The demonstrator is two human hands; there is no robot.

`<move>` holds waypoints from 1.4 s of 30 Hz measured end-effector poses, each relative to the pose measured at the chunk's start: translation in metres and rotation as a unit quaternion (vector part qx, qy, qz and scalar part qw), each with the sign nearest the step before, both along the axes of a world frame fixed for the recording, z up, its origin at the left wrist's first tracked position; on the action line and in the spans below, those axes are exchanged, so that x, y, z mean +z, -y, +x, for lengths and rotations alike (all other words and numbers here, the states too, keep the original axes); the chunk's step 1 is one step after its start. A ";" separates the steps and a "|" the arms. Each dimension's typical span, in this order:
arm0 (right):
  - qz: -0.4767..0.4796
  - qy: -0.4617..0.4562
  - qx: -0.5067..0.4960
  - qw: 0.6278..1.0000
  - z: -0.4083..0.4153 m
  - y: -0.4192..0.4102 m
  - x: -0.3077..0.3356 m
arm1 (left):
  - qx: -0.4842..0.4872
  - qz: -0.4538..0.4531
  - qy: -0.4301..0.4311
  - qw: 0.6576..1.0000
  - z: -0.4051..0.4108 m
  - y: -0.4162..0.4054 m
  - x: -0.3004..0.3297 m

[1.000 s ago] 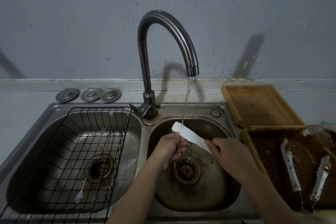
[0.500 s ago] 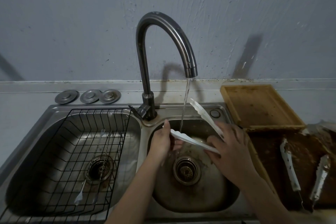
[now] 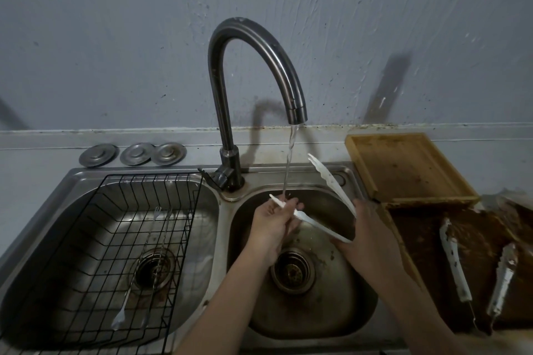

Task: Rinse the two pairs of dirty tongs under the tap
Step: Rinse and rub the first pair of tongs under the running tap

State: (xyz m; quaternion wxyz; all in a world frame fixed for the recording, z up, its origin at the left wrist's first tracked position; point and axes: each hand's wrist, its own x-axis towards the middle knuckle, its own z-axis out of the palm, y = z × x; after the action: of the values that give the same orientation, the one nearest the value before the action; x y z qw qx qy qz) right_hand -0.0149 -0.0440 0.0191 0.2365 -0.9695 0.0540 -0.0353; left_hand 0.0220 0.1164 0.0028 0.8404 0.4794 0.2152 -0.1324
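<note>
Left hand (image 3: 275,217): you pinch one arm of the white plastic tongs (image 3: 320,219) under the tap's (image 3: 253,72) stream.
Right hand (image 3: 366,236): you grip their hinge end.

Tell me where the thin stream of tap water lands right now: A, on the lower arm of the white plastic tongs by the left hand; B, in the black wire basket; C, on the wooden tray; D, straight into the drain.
A: the water stream from the curved metal tap ends on the lower arm of the white plastic tongs, at the left hand.
</note>
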 end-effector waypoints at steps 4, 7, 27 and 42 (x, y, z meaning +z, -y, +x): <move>0.035 0.004 -0.012 0.999 -0.002 -0.006 0.002 | 0.029 -0.026 0.002 0.999 -0.001 -0.003 -0.002; 0.087 -0.021 -0.016 0.996 -0.002 -0.011 0.000 | 0.068 -0.078 0.017 0.995 0.002 -0.011 0.002; -0.021 -0.022 0.026 0.999 -0.002 0.026 0.024 | -0.206 0.162 -0.008 0.965 0.001 -0.026 -0.005; -0.019 -0.005 0.068 0.997 0.003 0.017 0.021 | -0.125 0.255 0.028 0.958 0.004 -0.030 -0.002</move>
State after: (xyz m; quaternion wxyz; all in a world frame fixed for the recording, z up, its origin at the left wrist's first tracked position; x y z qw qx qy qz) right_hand -0.0124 -0.0608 0.0399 0.2201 -0.9753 -0.0116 -0.0153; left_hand 0.0258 0.1460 0.0004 0.6727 0.7044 0.1568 -0.1633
